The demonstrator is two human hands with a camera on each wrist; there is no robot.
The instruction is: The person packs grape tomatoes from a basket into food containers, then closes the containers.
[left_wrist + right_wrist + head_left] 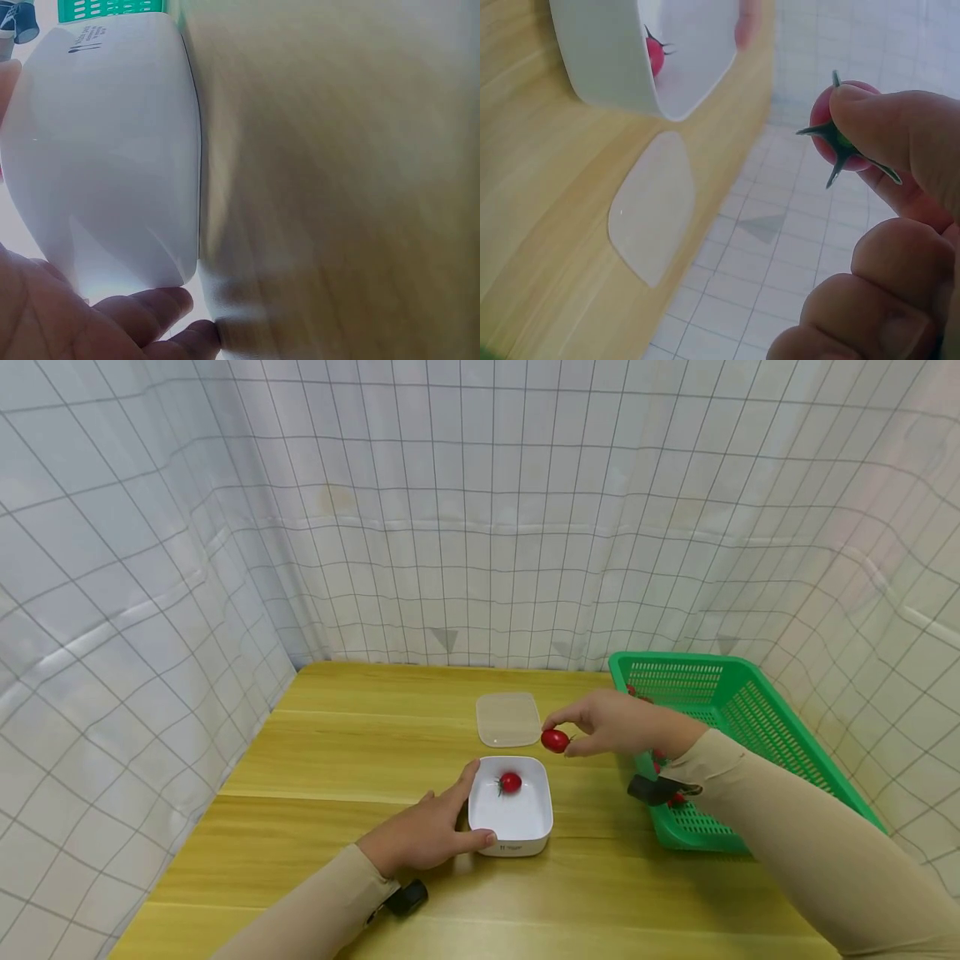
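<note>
A red cherry tomato (555,741) with a green calyx is pinched between the thumb and finger of my right hand (611,724), above the table between the box and the basket. In the right wrist view the calyx of this cherry tomato (821,112) faces the camera. My left hand (427,831) rests against the left side of a white square box (546,818), thumb at its front corner and fingers along its side. Inside the box lies another cherry tomato (511,782). The left wrist view shows the outer wall of the box (112,150) close up.
A green plastic basket (787,718) stands at the right, with several cherry tomatoes partly hidden behind my right arm. Behind the box a translucent flat lid (507,720) lies on the wooden table (315,760). Grid-patterned curtains (480,527) surround the table.
</note>
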